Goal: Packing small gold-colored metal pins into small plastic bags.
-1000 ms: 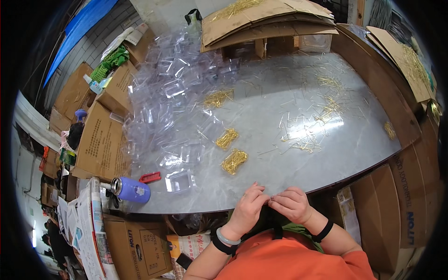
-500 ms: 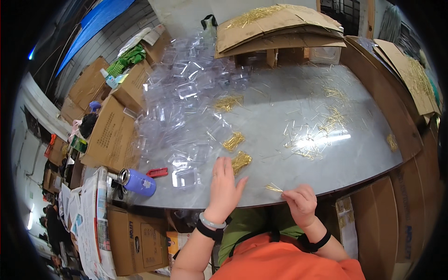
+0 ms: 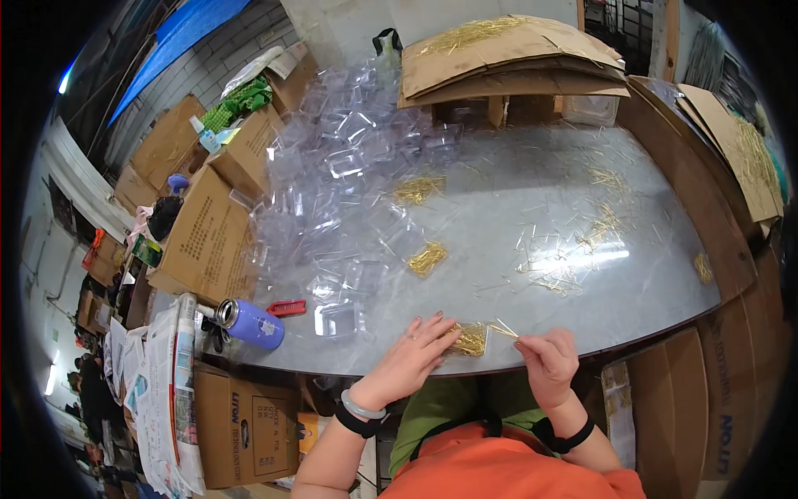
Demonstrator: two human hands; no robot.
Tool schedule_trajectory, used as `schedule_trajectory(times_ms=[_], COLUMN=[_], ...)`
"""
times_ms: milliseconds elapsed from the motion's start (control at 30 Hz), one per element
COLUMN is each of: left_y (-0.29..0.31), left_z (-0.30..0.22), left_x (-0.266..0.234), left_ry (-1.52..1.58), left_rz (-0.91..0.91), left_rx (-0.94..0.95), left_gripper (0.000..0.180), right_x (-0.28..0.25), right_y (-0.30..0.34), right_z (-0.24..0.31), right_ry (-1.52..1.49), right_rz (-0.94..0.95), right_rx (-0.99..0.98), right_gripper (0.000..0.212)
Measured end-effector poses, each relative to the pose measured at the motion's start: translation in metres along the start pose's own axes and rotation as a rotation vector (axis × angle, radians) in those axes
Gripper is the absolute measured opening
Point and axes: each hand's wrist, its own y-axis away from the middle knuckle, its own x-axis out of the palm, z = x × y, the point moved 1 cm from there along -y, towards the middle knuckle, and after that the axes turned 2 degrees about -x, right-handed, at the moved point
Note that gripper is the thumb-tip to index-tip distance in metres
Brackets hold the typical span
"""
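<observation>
My left hand [image 3: 416, 358] lies near the table's front edge with fingers stretched out, its fingertips against a bunch of thin gold wire pins [image 3: 469, 341]. The bunch seems to sit in a small clear plastic box, partly covered by the fingers. Just right of it, my right hand [image 3: 549, 366] is closed in a pinch on a few gold wire pins [image 3: 504, 329], whose ends fan out toward the bunch. Farther back stands another clear box filled with gold pins [image 3: 427, 259], and a loose heap of gold pins [image 3: 418, 190] lies behind that.
Many clear plastic boxes [image 3: 332, 166] crowd the table's left half. Loose gold pins [image 3: 603, 226] are scattered on the right. A purple bottle [image 3: 253, 324] and a red cutter [image 3: 287, 308] are at front left. Cardboard sheets [image 3: 515, 62] bearing pins cover the back.
The filled box has come nearer the front edge and to the right, along with my left hand. The pins in my right hand have come close beside it.
</observation>
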Motion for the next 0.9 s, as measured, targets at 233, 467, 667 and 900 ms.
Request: schedule_trajectory(times_ms=[233, 467, 667, 900], left_y=[-0.004, -0.004, -0.004, -0.008], left_z=[-0.004, 0.012, 0.009, 0.01], left_x=[0.015, 0.026, 0.025, 0.027], left_ry=[0.297, 0.35, 0.47, 0.355], left_rz=[-0.28, -0.298, -0.314, -0.323], left_rx=[-0.105, -0.088, -0.15, -0.099], left_gripper=[0.074, 0.078, 0.08, 0.062], right_x=[0.039, 0.042, 0.048, 0.045], right_y=[-0.015, -0.017, -0.02, -0.026], right_z=[0.006, 0.003, 0.005, 0.001], right_ry=[-0.008, -0.037, -0.03, 0.017], right_rz=[0.074, 0.184, 0.243, 0.39], right_rx=[-0.024, -0.012, -0.075, -0.194], right_gripper=[0.021, 0.024, 0.027, 0.028])
